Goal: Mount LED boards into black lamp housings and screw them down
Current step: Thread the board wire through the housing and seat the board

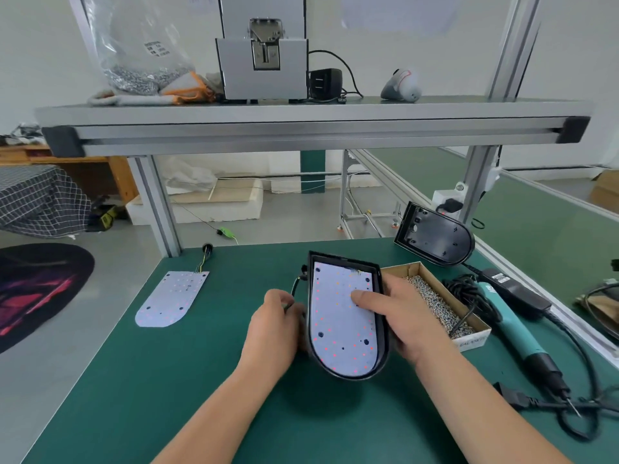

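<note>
Left hand (276, 326) grips black rounded plastic lamp housing (350, 377) steady; right hand (405, 316) clasps its rim, thumb seating white LED board (338, 329).

Person visible by hands and forearms only.

Left hand (273, 324): bare. Back of hand and knuckles show; fingertips hidden.

Right hand (398, 316): bare. Thumb and back of hand show; other fingers hidden.

Left forearm (214, 413): bare from wrist to the lower frame edge.

Right forearm (475, 406): bare likewise, wrist to lower edge.

Clothing: cannot tell; the body above the forearms lies outside the frame.
</note>
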`<control>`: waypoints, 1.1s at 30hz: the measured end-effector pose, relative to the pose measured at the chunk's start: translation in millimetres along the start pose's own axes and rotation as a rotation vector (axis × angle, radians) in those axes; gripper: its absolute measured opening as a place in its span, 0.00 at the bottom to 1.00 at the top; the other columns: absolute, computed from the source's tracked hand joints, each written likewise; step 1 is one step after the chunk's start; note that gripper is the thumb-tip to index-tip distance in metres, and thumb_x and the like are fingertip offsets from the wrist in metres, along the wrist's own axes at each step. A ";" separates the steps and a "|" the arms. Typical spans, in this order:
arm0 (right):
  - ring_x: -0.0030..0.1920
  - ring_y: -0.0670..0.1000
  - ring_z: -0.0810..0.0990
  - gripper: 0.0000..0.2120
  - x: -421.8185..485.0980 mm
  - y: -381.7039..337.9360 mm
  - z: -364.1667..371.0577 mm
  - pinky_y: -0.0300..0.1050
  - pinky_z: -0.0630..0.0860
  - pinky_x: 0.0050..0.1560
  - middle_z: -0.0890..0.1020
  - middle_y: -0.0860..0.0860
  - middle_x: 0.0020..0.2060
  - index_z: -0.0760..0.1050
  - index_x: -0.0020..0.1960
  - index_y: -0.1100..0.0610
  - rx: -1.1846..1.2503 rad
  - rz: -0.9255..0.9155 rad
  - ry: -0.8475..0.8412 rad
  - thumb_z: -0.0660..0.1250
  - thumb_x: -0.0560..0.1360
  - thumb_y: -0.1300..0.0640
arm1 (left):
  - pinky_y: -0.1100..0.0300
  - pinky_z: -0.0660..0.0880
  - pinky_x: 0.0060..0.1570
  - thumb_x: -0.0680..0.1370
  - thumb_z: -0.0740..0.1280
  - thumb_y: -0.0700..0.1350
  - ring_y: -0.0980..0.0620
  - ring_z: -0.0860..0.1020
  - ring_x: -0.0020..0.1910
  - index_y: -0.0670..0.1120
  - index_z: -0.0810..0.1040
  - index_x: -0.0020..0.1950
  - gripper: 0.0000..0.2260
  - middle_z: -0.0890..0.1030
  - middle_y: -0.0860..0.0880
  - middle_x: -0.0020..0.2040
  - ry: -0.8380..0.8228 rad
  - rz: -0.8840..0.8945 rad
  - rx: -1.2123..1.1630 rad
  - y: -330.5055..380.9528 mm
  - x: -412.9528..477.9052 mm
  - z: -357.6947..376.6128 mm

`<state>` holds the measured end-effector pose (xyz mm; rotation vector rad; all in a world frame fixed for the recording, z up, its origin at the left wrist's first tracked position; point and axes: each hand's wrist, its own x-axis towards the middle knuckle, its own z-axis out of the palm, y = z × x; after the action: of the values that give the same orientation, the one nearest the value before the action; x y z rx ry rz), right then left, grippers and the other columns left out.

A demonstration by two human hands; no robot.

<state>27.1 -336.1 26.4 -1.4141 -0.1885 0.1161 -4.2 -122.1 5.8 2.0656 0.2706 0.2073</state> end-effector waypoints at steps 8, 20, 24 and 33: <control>0.52 0.48 0.87 0.13 3.2 1.9 -14.9 0.52 0.81 0.60 0.89 0.46 0.49 0.82 0.55 0.53 -0.474 0.089 0.035 0.73 0.74 0.67 | 0.51 0.85 0.41 0.84 0.66 0.42 0.52 0.87 0.40 0.53 0.82 0.52 0.07 0.87 0.52 0.42 -0.052 -0.040 -0.224 -9.9 11.0 -4.4; 0.54 0.51 0.87 0.17 0.2 5.6 -4.5 0.54 0.82 0.61 0.89 0.48 0.52 0.82 0.59 0.54 -0.420 0.111 -0.077 0.75 0.71 0.63 | 0.57 0.73 0.35 0.79 0.63 0.51 0.52 0.80 0.39 0.56 0.79 0.49 0.05 0.82 0.56 0.36 0.090 0.107 0.510 -12.0 13.8 -11.5; 0.56 0.52 0.87 0.23 -3.4 5.1 -2.7 0.48 0.82 0.57 0.88 0.50 0.54 0.81 0.61 0.56 -0.351 0.147 -0.178 0.76 0.67 0.59 | 0.57 0.69 0.32 0.79 0.63 0.50 0.54 0.78 0.35 0.56 0.73 0.47 0.02 0.81 0.54 0.34 0.107 0.081 0.452 -11.9 11.1 -8.5; 0.53 0.45 0.86 0.18 -7.8 3.5 -3.4 0.49 0.82 0.60 0.88 0.45 0.53 0.80 0.61 0.51 -0.600 0.176 -0.167 0.78 0.74 0.59 | 0.48 0.77 0.42 0.83 0.59 0.48 0.48 0.77 0.38 0.47 0.77 0.44 0.12 0.81 0.48 0.39 0.056 0.075 0.218 -17.2 18.4 -9.0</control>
<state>20.3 -340.4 21.9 -2.0203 -0.2489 0.3444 9.3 -101.3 -4.3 2.2904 0.2596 0.2931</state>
